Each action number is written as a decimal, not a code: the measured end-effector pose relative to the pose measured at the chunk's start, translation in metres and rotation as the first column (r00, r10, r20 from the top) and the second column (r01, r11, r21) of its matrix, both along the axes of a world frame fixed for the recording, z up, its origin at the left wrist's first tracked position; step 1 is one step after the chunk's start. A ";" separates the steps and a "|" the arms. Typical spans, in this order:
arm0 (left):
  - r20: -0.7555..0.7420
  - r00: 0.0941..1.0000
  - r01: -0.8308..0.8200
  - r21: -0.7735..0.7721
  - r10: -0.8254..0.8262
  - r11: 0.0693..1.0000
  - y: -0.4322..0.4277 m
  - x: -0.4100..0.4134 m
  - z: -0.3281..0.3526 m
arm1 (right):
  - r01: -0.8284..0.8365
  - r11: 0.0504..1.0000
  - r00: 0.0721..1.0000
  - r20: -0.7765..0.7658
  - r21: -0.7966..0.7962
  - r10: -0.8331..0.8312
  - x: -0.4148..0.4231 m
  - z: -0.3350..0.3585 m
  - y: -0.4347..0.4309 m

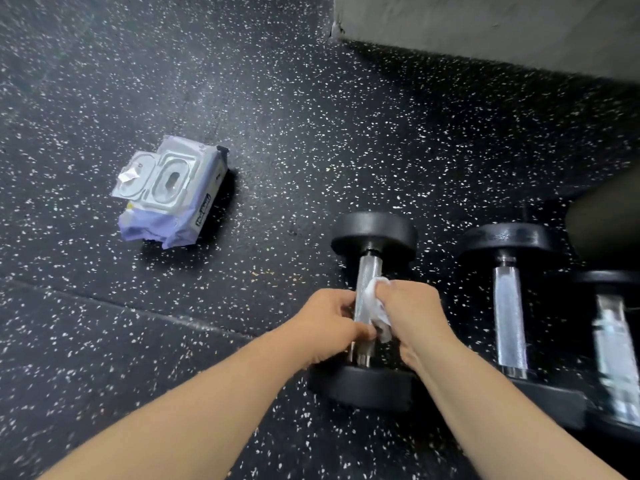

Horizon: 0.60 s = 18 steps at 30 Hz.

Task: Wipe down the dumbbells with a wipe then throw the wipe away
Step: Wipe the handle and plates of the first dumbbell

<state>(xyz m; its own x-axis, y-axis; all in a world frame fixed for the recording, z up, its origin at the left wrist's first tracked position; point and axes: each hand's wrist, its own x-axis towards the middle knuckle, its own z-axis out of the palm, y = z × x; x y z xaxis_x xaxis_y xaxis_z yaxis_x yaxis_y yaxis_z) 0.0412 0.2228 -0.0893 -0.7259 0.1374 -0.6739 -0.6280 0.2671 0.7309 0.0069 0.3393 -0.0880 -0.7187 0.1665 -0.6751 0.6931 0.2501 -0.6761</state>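
Note:
A black dumbbell (374, 233) with a knurled chrome handle lies on the speckled rubber floor, its near head under my wrists. My left hand (327, 322) grips the handle from the left. My right hand (410, 311) holds a crumpled white wipe (375, 301) wrapped against the handle's right side. A second dumbbell (509, 306) lies parallel to the right, and a third dumbbell (616, 344), blurred, sits at the frame's right edge.
A purple pack of wipes (171, 190) with its lid flipped open lies on the floor to the upper left. A grey concrete ledge (485, 26) runs along the top right. A floor-mat seam crosses below the pack.

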 end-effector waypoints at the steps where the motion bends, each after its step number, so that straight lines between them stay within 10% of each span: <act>1: 0.007 1.000 0.018 -0.012 -0.017 1.000 0.004 -0.001 0.001 | -0.020 1.000 1.000 -0.004 0.004 0.020 0.002 0.000 0.005; 13: -0.107 0.994 -0.058 -0.219 0.036 0.974 -0.002 -0.005 0.010 | 0.004 0.985 0.985 -0.170 0.171 0.026 -0.028 -0.005 0.004; 18: -0.107 0.993 -0.059 -0.173 0.040 0.983 -0.004 -0.001 0.011 | -0.219 0.936 0.943 -0.185 0.276 0.275 -0.012 -0.001 0.001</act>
